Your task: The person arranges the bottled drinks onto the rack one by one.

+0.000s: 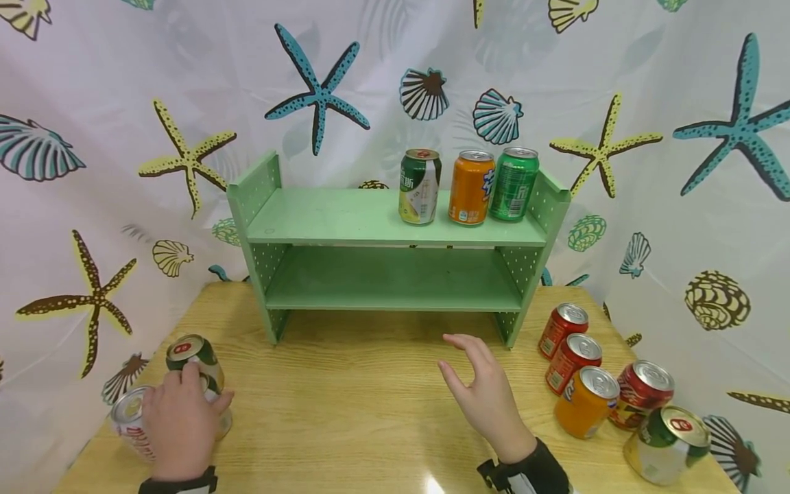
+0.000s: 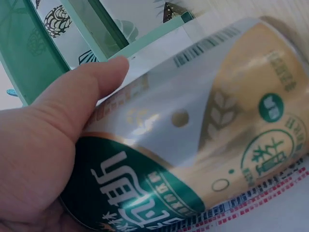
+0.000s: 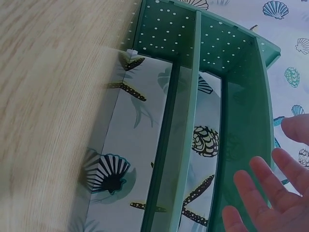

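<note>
At the table's left side my left hand [image 1: 182,418] grips a green, white and gold drink can [image 2: 193,130] from above, thumb along its side. Most of that can is hidden under the hand in the head view. Close behind it stands another green and gold can [image 1: 191,350]. A white can with red lettering [image 1: 128,415] is just left of the hand. My right hand [image 1: 484,394] is held over the table in front of the green two-tier shelf [image 1: 395,274], fingers spread and holding nothing.
On the upper shelf stand a green-and-white can [image 1: 420,186], an orange can [image 1: 472,189] and a green can [image 1: 515,184]. Several cans stand at the table's right, among them a red can [image 1: 563,331], an orange can [image 1: 586,403] and a gold-green can [image 1: 665,446]. Patterned cloth [image 1: 382,89] hangs behind.
</note>
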`<state>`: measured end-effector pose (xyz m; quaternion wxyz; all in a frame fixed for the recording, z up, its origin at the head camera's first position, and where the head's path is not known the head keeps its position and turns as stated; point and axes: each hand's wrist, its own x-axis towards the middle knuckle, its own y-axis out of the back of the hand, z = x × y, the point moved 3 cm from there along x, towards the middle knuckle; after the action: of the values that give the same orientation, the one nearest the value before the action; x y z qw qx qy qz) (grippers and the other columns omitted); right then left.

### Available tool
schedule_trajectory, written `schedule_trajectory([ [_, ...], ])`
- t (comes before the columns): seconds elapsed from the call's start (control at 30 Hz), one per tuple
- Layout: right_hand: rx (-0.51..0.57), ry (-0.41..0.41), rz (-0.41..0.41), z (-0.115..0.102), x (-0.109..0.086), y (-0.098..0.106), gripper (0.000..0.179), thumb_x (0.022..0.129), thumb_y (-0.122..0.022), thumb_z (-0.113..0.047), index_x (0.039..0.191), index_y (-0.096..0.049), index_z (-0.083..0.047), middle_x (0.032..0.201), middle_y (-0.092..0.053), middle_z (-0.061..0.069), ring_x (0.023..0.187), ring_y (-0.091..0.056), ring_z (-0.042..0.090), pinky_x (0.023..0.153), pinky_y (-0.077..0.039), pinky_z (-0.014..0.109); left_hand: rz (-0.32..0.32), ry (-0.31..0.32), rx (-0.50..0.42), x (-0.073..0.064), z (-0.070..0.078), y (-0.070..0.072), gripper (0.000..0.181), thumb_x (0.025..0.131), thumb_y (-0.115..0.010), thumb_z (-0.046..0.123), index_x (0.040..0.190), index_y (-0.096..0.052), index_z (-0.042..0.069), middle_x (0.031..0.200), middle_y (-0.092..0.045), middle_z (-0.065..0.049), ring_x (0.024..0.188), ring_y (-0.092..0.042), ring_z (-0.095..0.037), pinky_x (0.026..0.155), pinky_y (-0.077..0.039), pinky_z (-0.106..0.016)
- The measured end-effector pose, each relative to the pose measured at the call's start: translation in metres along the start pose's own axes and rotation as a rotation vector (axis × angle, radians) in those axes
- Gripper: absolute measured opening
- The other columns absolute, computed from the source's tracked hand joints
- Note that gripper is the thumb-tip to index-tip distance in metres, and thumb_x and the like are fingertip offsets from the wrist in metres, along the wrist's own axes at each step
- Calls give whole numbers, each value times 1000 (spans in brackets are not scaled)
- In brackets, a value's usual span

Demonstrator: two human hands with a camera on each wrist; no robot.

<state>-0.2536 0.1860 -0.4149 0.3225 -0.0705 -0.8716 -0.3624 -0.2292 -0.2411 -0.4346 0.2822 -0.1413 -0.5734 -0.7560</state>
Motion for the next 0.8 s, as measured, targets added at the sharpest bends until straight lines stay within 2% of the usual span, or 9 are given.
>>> schedule_trajectory([
  [0.17, 0, -3, 2, 1, -1, 0, 46, 89, -81, -10, 132, -65, -9, 130, -65, 9, 119, -65, 29, 96, -57, 49, -18, 6, -12, 1, 0, 0, 79, 62, -100, 21, 118, -58, -15, 95, -60, -39, 86, -60, -58, 97, -40, -72],
  [0.33, -1, -9, 2, 2, -1, 0, 46, 90, -81, -10, 132, -65, -10, 130, -65, 8, 120, -65, 29, 95, -57, 49, -75, 34, -27, 2, -3, -1, 78, 66, -97, 21, 122, -56, -15, 102, -59, -40, 95, -58, -60, 106, -31, -74],
  [0.53, 4, -19, 4, 4, -1, 1, 45, 90, -80, -10, 132, -65, -10, 130, -65, 9, 120, -65, 29, 96, -56, 49, -121, 34, -34, 4, -5, -4, 75, 69, -95, 22, 121, -55, -14, 103, -59, -41, 98, -56, -61, 111, -24, -76],
  [0.63, 6, -24, 4, 4, -1, 1, 45, 90, -80, -10, 132, -65, -9, 131, -65, 9, 120, -64, 29, 97, -56, 49, -123, 23, -41, 4, -4, -4, 76, 68, -96, 22, 121, -55, -15, 104, -59, -41, 98, -56, -62, 112, -20, -78],
  [0.8, 13, -24, 1, 5, 0, 1, 45, 90, -80, -10, 132, -65, -9, 131, -65, 8, 120, -64, 29, 98, -56, 49, -116, 2, -51, 4, 0, -4, 77, 67, -97, 21, 121, -56, -15, 105, -60, -40, 99, -57, -61, 110, -21, -80],
])
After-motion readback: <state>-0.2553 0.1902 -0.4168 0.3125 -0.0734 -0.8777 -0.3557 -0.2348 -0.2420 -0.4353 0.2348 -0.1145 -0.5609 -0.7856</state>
